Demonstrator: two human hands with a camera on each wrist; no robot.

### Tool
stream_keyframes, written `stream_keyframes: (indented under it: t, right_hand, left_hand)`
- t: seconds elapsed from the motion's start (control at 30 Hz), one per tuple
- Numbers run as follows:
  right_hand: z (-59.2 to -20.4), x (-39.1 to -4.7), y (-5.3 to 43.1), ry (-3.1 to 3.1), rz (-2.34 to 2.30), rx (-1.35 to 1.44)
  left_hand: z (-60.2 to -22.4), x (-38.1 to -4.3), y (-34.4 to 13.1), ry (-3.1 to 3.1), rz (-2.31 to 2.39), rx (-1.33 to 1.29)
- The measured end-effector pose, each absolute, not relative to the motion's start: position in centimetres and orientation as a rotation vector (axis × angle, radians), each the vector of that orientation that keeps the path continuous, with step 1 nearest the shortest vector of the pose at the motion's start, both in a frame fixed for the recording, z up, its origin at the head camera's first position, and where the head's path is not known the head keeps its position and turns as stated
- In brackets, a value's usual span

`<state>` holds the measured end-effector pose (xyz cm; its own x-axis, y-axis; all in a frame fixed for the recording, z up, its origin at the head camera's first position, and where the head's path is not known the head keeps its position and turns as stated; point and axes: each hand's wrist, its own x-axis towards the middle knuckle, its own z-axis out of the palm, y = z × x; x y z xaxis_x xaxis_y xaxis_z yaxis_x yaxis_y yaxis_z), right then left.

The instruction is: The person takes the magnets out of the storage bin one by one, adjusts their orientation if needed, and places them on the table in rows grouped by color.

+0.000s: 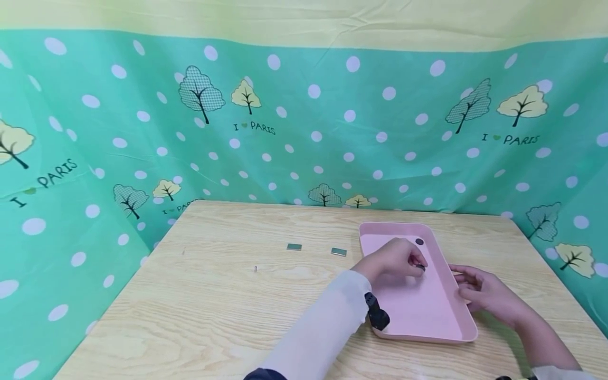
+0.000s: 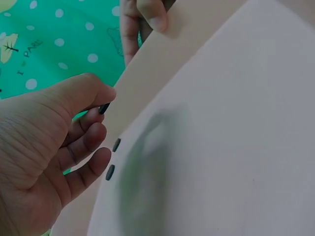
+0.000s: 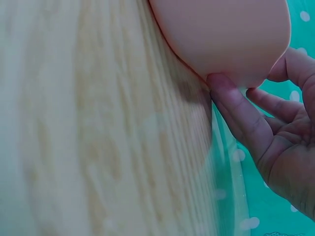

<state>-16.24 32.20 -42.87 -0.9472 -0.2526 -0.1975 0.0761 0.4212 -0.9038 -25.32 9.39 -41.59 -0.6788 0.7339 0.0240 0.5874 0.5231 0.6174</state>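
A shallow pink tray lies on the table, its long side running away from me. My left hand reaches over it and pinches a small black disc between thumb and index finger; the other fingers are loosely bent. Two more black discs lie in the tray in the left wrist view. One black disc shows near the tray's far right corner in the head view. My right hand holds the tray's right wall from outside, thumb and fingers on its edge in the right wrist view.
Two small grey-green rectangular pieces lie on the wooden table left of the tray. A tiny object, too small to identify, lies farther left. A green dotted curtain hangs behind the table.
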Motion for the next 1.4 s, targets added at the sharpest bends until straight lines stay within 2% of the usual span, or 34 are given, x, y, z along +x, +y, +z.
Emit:
stream_keyframes:
  t: [0.77, 1.4]
  right_hand:
    - [-43.1, -16.0, 32.6, 2.465, -1.463, -0.112]
    - [-42.9, -16.0, 32.7, 2.443, -1.466, -0.124]
  left_hand:
    - [-40.3, -24.5, 6.0, 2.487, 1.05, 1.165]
    - [-40.9, -24.0, 2.1, 2.415, 1.264, 1.142]
